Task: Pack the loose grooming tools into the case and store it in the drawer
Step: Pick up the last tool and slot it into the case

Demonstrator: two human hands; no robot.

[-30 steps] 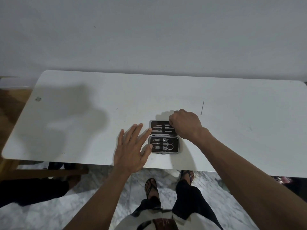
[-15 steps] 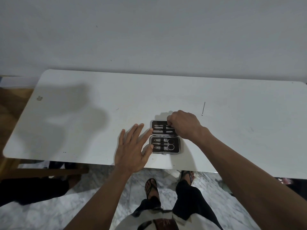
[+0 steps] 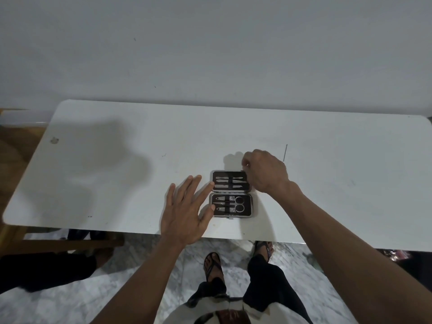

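A small black grooming case (image 3: 251,205) lies open on the white table (image 3: 117,174), near its front edge. Its near half holds scissors (image 3: 236,204) and clippers; its far half holds slim metal tools (image 3: 230,181) under a strap. My left hand (image 3: 184,211) lies flat with its fingers spread, and the fingertips touch the case's left side. My right hand (image 3: 266,171) is curled at the case's far right corner, its fingertips hidden from me. One thin metal tool (image 3: 285,152) lies loose on the table just right of that hand.
A plain grey wall runs behind the table. Wooden furniture (image 3: 14,146) stands at the left. Another person's dark-trousered leg (image 3: 46,272) reaches under the table's left end. My sandalled feet (image 3: 214,265) stand on the marble floor below the front edge.
My right hand has slid from over the case's far half to its far right corner, uncovering the tools there. My left hand and the case have stayed where they were.
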